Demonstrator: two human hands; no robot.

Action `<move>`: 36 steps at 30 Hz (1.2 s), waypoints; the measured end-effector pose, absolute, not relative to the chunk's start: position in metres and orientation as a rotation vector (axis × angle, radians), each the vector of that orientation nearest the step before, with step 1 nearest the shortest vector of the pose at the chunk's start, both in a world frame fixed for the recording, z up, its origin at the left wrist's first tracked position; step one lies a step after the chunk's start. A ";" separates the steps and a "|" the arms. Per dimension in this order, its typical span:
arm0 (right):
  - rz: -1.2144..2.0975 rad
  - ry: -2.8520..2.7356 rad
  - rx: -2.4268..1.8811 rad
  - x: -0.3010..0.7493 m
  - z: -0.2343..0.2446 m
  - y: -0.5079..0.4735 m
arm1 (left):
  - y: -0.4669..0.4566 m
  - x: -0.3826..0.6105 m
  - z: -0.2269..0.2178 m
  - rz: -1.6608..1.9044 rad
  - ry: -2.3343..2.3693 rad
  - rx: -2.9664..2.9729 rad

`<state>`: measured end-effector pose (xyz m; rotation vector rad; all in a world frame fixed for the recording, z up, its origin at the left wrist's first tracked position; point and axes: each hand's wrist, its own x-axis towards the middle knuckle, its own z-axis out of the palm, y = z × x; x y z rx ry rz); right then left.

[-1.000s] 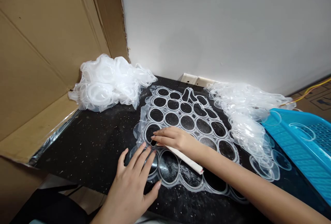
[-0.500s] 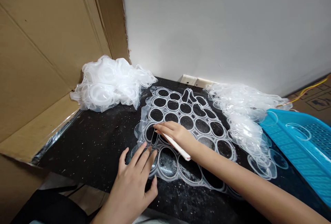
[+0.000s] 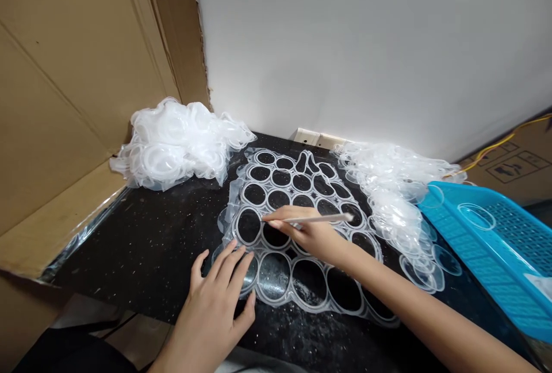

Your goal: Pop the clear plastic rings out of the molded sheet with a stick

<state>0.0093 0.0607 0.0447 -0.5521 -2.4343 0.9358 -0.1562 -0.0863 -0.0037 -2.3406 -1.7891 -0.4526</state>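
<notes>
A translucent sheet of joined rings with round holes (image 3: 297, 250) lies flat on the black speckled tabletop (image 3: 172, 241). My left hand (image 3: 215, 298) rests palm down, fingers spread, with its fingertips on the sheet's near left edge. Above the middle of the sheet, my right hand (image 3: 308, 232) is closed around a slim white-handled tool (image 3: 332, 218). Its handle points right, almost level; the working tip is hidden at my fingers, beside a ring on the left side. At the sheet's far edge, one ring stands up, bent out of shape (image 3: 307, 160).
A heap of translucent ring sheets (image 3: 172, 143) sits at the back left against cardboard (image 3: 86, 45). On the right lies a pile of loose clear rings (image 3: 397, 206), next to a blue plastic basket (image 3: 483, 252). A white wall (image 3: 345, 45) closes off the back.
My right hand has turned and shifted slightly right, swinging the tool's handle from slanting toward me to nearly level. The left ring that looked pinched now lies round. My left hand stays put.
</notes>
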 end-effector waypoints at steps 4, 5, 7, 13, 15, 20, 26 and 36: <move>1.081 -2.267 -0.845 0.040 0.044 0.052 | -0.088 -0.152 -0.004 -0.510 -1.810 -2.267; 1.116 -2.261 -0.877 0.045 0.040 0.050 | -0.088 -0.148 -0.003 -0.532 -1.810 -2.241; 1.181 -2.261 -0.891 0.050 0.032 0.046 | -0.085 -0.138 0.000 -0.577 -1.791 -2.222; 1.267 -2.219 -0.841 0.051 0.020 0.046 | -0.074 -0.108 0.000 -0.432 -1.545 -2.388; 1.260 -2.223 -0.830 0.052 0.021 0.046 | -0.073 -0.106 -0.004 -0.373 -1.530 -2.374; 1.262 -2.252 -0.822 0.051 0.023 0.043 | -0.074 -0.108 -0.007 -0.348 -1.543 -2.356; 1.188 -2.330 -0.741 0.048 0.027 0.042 | -0.075 -0.108 -0.006 -0.371 -1.535 -2.344; 0.868 -2.643 -0.502 0.048 0.036 0.043 | -0.076 -0.108 -0.005 -0.374 -1.552 -2.359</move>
